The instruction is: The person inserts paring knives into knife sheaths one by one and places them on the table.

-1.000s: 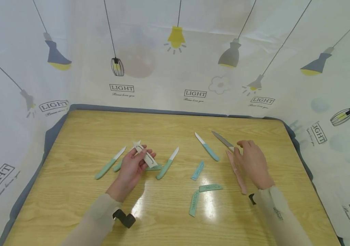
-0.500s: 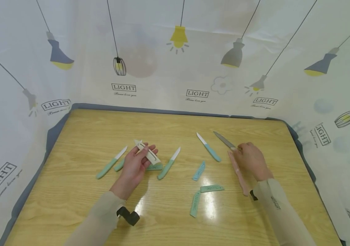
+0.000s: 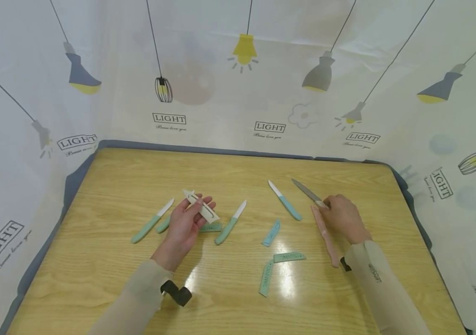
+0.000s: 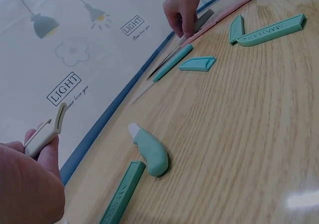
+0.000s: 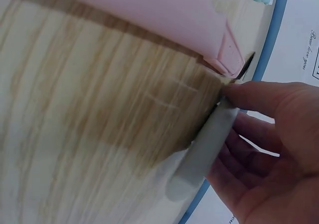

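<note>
My left hand [image 3: 182,229] holds a cream blade sheath [image 3: 202,208] with a slot along it, thumb on top, raised above the table. The sheath [image 4: 46,132] also shows in the left wrist view. At right, my right hand [image 3: 344,218] pinches the pale handle [image 5: 203,154] of a knife whose grey blade [image 3: 304,189] points to the back left. The knife lies low at the table, and the hand hides most of its handle in the head view. Just beside that hand lies a pink knife-shaped piece [image 3: 325,238], probably a knife in its sheath.
Green-handled knives [image 3: 147,228] [image 3: 227,229] lie around my left hand, one partly hidden, with a green sheath [image 3: 211,227]. A blue-handled knife [image 3: 288,206] and blue sheath [image 3: 271,233] lie mid-table. Two green sheaths [image 3: 290,257] [image 3: 265,279] touch nearer me. Bare blades are exposed.
My right hand has lowered slightly and its fingers have closed on the knife handle. The left hand keeps holding the cream sheath, nearly still. The view has shifted a little.
</note>
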`<state>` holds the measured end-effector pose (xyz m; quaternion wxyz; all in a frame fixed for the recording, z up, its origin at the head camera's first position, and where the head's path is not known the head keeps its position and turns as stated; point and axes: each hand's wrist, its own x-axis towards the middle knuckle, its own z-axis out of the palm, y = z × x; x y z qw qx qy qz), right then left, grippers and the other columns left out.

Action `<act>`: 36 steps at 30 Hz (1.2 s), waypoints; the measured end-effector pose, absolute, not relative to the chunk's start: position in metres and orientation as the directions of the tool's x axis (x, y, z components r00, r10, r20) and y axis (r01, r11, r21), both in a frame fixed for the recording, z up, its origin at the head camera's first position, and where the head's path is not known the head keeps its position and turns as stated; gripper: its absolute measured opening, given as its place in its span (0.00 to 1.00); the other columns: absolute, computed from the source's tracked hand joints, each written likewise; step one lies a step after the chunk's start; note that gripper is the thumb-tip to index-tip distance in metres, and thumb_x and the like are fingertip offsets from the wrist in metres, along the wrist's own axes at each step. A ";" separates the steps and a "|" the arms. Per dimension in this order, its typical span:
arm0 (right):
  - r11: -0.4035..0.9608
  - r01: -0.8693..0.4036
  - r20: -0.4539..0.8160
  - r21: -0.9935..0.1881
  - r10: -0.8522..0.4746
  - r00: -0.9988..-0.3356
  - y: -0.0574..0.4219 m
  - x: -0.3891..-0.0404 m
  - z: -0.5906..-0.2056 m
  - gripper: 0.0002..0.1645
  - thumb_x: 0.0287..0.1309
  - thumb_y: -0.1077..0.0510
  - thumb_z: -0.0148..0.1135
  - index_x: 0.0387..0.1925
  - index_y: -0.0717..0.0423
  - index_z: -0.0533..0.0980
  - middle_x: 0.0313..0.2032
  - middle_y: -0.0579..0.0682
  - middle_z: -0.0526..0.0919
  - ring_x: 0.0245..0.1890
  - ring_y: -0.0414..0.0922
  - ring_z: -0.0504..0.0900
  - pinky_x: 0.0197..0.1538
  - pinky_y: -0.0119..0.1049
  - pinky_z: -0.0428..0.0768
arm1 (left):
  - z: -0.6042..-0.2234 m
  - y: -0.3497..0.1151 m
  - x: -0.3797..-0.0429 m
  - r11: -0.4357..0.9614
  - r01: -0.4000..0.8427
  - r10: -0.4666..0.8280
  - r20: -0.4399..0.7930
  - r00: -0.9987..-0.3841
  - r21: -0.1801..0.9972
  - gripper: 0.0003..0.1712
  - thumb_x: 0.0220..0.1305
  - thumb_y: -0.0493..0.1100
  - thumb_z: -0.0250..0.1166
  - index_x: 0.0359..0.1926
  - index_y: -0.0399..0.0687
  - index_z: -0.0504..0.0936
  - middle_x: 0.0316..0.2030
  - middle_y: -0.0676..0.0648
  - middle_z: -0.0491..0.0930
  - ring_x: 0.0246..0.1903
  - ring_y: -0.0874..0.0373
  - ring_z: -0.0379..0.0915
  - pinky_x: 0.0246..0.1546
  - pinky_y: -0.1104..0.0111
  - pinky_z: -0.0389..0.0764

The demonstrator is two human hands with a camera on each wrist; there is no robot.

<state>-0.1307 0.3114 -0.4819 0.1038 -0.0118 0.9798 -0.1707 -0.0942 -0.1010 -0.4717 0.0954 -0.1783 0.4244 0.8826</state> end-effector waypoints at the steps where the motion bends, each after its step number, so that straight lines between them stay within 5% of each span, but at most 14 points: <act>1: 0.942 0.011 -0.197 -0.336 -0.059 -0.979 0.312 -0.130 -0.482 0.23 0.65 0.54 0.53 0.51 0.71 0.76 0.43 0.65 0.79 0.34 0.52 0.76 0.36 0.46 0.78 | -0.472 -0.101 -0.094 -0.624 -0.321 0.018 -0.398 -0.917 0.713 0.17 0.71 0.37 0.54 0.58 0.36 0.65 0.45 0.43 0.82 0.49 0.50 0.79 0.52 0.63 0.78; 11: 0.938 0.049 -0.114 -0.342 0.010 -0.993 0.309 -0.119 -0.476 0.27 0.67 0.53 0.43 0.53 0.72 0.74 0.43 0.65 0.78 0.35 0.53 0.76 0.36 0.48 0.79 | -0.471 -0.102 -0.094 -0.639 -0.330 0.021 -0.414 -0.910 0.695 0.22 0.72 0.37 0.53 0.62 0.34 0.62 0.45 0.43 0.82 0.49 0.50 0.79 0.52 0.63 0.79; 17: 0.900 0.066 -0.135 -0.430 0.008 -0.991 0.302 -0.106 -0.468 0.30 0.72 0.50 0.36 0.58 0.72 0.68 0.38 0.60 0.79 0.24 0.47 0.72 0.24 0.37 0.73 | -0.469 -0.101 -0.094 -0.638 -0.324 0.031 -0.397 -0.917 0.699 0.20 0.72 0.37 0.53 0.61 0.34 0.63 0.44 0.43 0.82 0.50 0.49 0.79 0.53 0.62 0.78; 22: 0.850 0.077 -0.154 -0.521 -0.005 -0.988 0.291 -0.094 -0.461 0.34 0.74 0.45 0.31 0.61 0.69 0.66 0.43 0.62 0.79 0.25 0.47 0.73 0.24 0.36 0.75 | -0.468 -0.101 -0.094 -0.646 -0.329 0.038 -0.401 -0.915 0.689 0.22 0.72 0.37 0.53 0.63 0.34 0.61 0.45 0.43 0.81 0.50 0.50 0.79 0.53 0.63 0.78; 31: 0.764 0.043 -0.095 -0.644 -0.024 -0.995 0.267 -0.076 -0.454 0.30 0.72 0.39 0.39 0.51 0.60 0.72 0.33 0.56 0.79 0.21 0.46 0.71 0.22 0.36 0.73 | -0.463 -0.099 -0.095 -0.668 -0.320 0.019 -0.414 -0.910 0.672 0.26 0.72 0.38 0.52 0.67 0.33 0.59 0.46 0.42 0.79 0.49 0.50 0.79 0.53 0.63 0.78; 36: 0.726 0.013 -0.069 -0.688 -0.048 -0.996 0.257 -0.067 -0.451 0.28 0.71 0.40 0.42 0.50 0.59 0.73 0.34 0.57 0.81 0.21 0.45 0.72 0.18 0.34 0.72 | -0.461 -0.097 -0.095 -0.688 -0.315 0.017 -0.419 -0.908 0.654 0.20 0.74 0.40 0.50 0.63 0.38 0.64 0.46 0.42 0.78 0.50 0.49 0.79 0.54 0.62 0.77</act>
